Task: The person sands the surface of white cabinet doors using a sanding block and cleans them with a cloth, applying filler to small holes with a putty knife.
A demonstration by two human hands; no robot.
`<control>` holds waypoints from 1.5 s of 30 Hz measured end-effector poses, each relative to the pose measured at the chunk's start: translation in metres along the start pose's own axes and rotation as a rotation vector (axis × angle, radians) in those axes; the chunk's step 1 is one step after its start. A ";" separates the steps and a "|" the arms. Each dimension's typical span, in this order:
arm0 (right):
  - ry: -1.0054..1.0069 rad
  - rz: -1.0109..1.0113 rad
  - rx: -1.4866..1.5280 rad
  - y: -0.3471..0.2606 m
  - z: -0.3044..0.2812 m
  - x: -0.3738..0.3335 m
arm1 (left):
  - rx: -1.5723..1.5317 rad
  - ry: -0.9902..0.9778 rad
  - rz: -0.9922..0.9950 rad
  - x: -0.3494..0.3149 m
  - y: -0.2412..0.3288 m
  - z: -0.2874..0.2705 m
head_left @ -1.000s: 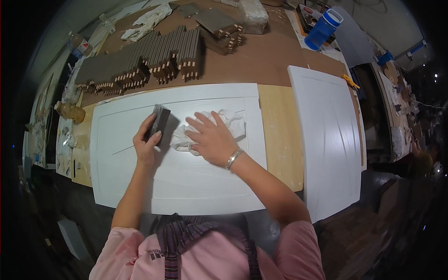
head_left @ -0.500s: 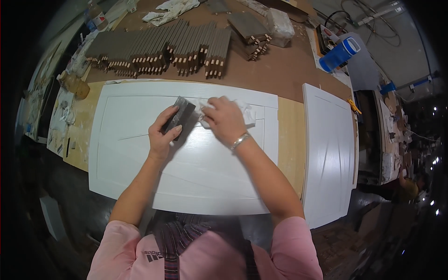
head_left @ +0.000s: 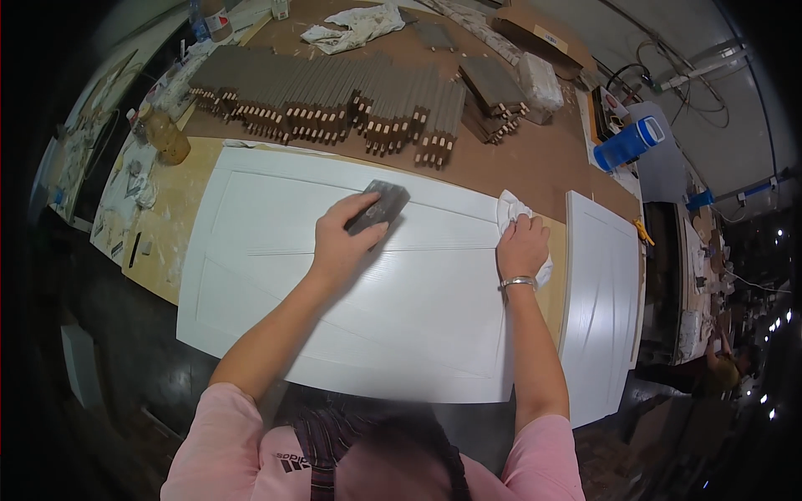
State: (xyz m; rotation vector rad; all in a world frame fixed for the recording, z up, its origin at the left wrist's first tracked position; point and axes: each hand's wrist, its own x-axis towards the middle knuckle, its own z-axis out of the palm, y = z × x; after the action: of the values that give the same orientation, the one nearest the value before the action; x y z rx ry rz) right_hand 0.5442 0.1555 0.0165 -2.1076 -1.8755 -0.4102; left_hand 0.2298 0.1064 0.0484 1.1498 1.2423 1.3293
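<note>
A white door panel (head_left: 401, 309) with a framed recess lies flat in front of me. My left hand (head_left: 338, 242) is wrapped round a grey sanding block (head_left: 388, 205), held over the panel's far middle part. Whether the block touches the surface, I cannot tell. At the panel's right edge, my right hand (head_left: 525, 247) grips a crumpled white cloth (head_left: 508, 209), its fingers closed over it. Part of the cloth hangs out beside the wrist, past the edge.
Rows of grey-brown strips (head_left: 334, 104) with pale ends lie beyond the panel. A second white panel (head_left: 597, 301) stands close on the right, near a blue bottle (head_left: 626, 144). A jar of amber liquid (head_left: 170, 142) is at the left. Another person (head_left: 727, 367) is far right.
My right hand has swept the cloth from the panel's middle to its right edge. My left hand now holds the block flatter, and the whole view has shifted.
</note>
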 end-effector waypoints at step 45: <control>0.107 0.022 0.002 0.000 0.013 -0.003 | 0.990 -0.571 0.738 0.081 0.001 0.033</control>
State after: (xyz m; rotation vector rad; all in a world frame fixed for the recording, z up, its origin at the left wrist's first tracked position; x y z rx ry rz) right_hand 0.5438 0.1577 0.0038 -2.0605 -1.7907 -0.5059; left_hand 0.2534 0.1905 0.0527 2.6555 1.0566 0.6734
